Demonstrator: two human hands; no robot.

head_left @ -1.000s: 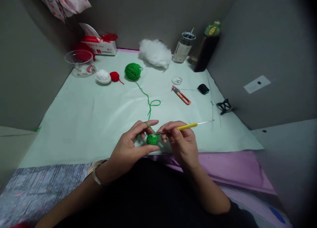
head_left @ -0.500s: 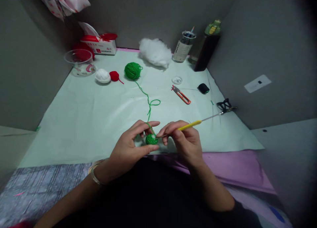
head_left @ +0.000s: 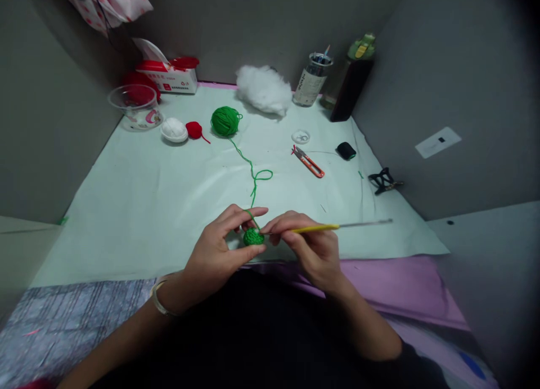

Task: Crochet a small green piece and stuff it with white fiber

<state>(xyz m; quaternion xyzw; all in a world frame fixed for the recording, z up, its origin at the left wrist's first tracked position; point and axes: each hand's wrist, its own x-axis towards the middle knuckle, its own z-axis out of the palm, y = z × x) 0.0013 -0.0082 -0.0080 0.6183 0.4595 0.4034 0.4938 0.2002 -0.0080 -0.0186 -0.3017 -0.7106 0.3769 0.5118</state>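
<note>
Pinched between the thumb and fingers of my left hand (head_left: 217, 240) is a small rounded green crochet piece (head_left: 253, 237). A strand of green yarn (head_left: 253, 180) crosses my left index finger and runs back to a green yarn ball (head_left: 225, 121). My right hand (head_left: 314, 245) grips a crochet hook (head_left: 316, 228) by its yellow handle. The hook's near tip meets the upper right edge of the green piece; whether it sits inside a stitch I cannot tell. Its long metal end points right, over the table.
Orange thread snips (head_left: 310, 162), a small white lid (head_left: 301, 136) and a black claw clip (head_left: 383, 180) lie on the right. White stuffing (head_left: 265, 90), a pen jar (head_left: 310, 85) and a bottle (head_left: 352, 79) stand behind. At left are red yarn (head_left: 194, 130), white yarn (head_left: 174, 129) and a clear tub (head_left: 137, 116).
The crochet hook has swung from slanting upward to nearly level, its far end dropping toward me. Both hands and the green piece have shifted slightly left.
</note>
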